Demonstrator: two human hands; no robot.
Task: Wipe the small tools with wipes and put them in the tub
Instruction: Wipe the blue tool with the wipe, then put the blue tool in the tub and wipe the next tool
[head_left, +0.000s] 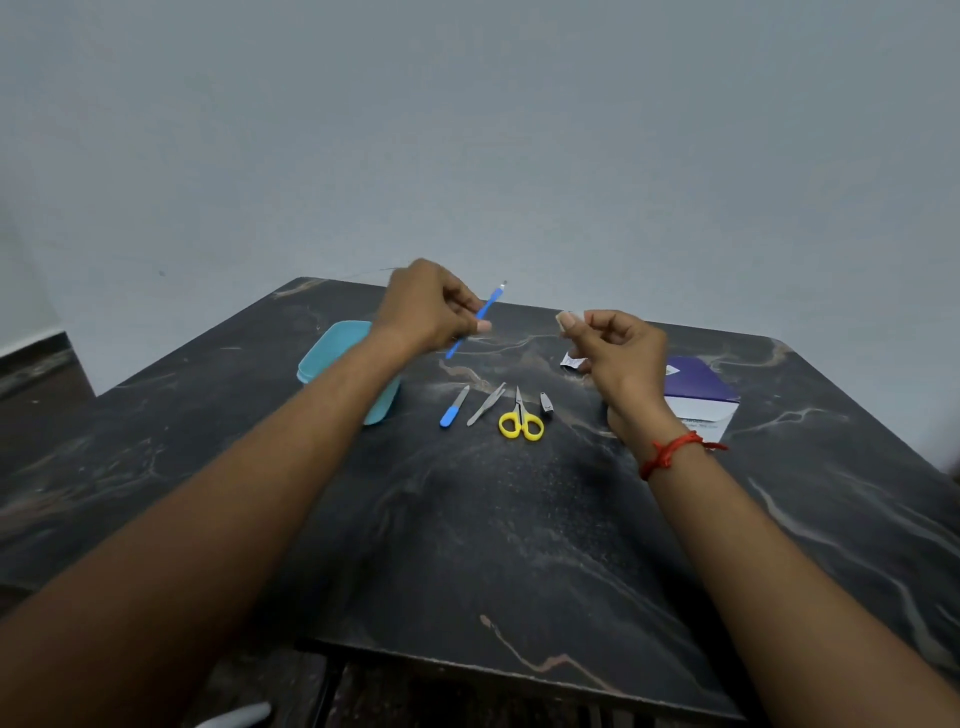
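Aloft, left hand (431, 306) round one blue tool (490, 304), right hand (618, 356) round one wipe (571, 318); below, four tools (485, 406), one tub (332, 347).

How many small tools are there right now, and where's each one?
5. A blue-handled pusher in the left hand; on the table in a row, a blue-handled file, tweezers, yellow scissors, nail clipper. The tub's inside is partly hidden.

- Dim, cool, diffuse light is filling the room.
- A pale sheen is lying across the dark table (467, 545).
- Only faint, soft shadows are sitting under the scissors (520, 408).
- Wide-angle distortion is bowing the table's edges and stretching the corners.
- Fine detail is smearing toward the borders.
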